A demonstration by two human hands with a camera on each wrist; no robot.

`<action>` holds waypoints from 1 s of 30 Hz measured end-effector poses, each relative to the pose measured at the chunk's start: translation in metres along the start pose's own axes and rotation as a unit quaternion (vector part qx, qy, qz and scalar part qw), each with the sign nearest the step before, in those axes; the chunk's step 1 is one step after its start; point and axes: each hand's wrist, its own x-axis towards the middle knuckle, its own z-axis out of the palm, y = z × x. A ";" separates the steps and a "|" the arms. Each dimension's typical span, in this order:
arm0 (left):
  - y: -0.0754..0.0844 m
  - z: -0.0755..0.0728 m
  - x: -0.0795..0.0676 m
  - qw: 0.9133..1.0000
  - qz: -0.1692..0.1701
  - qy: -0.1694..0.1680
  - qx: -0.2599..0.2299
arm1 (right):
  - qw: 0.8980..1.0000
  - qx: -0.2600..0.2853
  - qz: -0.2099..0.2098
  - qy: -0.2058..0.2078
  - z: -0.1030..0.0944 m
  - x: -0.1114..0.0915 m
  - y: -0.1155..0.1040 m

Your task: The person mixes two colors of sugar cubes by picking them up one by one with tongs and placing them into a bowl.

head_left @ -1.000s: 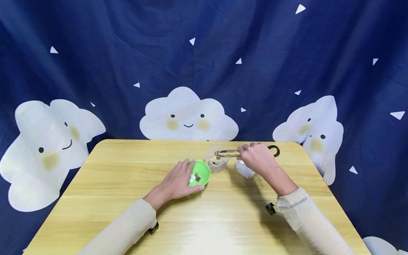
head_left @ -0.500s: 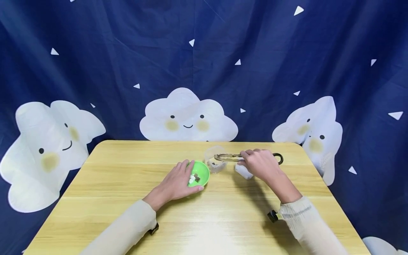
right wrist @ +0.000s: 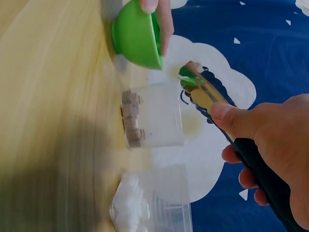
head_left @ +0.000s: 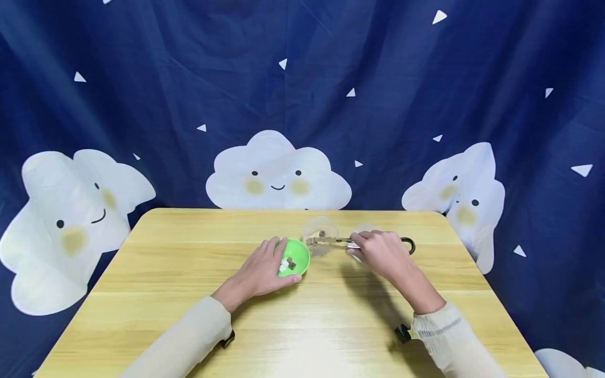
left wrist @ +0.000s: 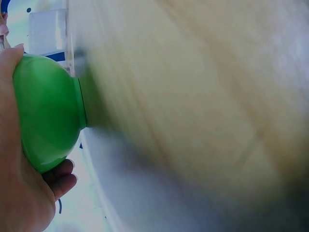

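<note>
My left hand (head_left: 262,268) grips a small green bowl (head_left: 302,257), thumb on the near side and fingers round the far side. White and brown cubes (head_left: 287,264) lie inside it. With my right hand (head_left: 385,254) I hold metal tongs with black handles (head_left: 335,240). Their tips are above a clear plastic container (right wrist: 164,116) holding brown cubes (right wrist: 131,118), close to the bowl's rim. Whether anything sits between the tips I cannot tell. A second clear container (right wrist: 169,198) with white contents is partly hidden by my right hand in the head view.
Everything stands on a light wooden table (head_left: 189,236) with rounded far corners. Behind its far edge hangs a dark blue curtain (head_left: 236,79) printed with smiling clouds and white triangles.
The tongs have come down and their tips have shifted left towards the bowl. My right hand has moved nearer to me. The left hand and bowl have stayed put.
</note>
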 end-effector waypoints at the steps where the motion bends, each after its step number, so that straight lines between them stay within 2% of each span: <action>1: 0.000 0.000 0.000 1.000 0.000 0.000 0.001 | 1.000 0.001 0.001 -0.001 0.000 0.000 -0.001; 30: -0.001 0.001 0.000 1.000 0.003 0.000 0.000 | 1.000 0.016 -0.006 0.002 0.010 -0.004 -0.021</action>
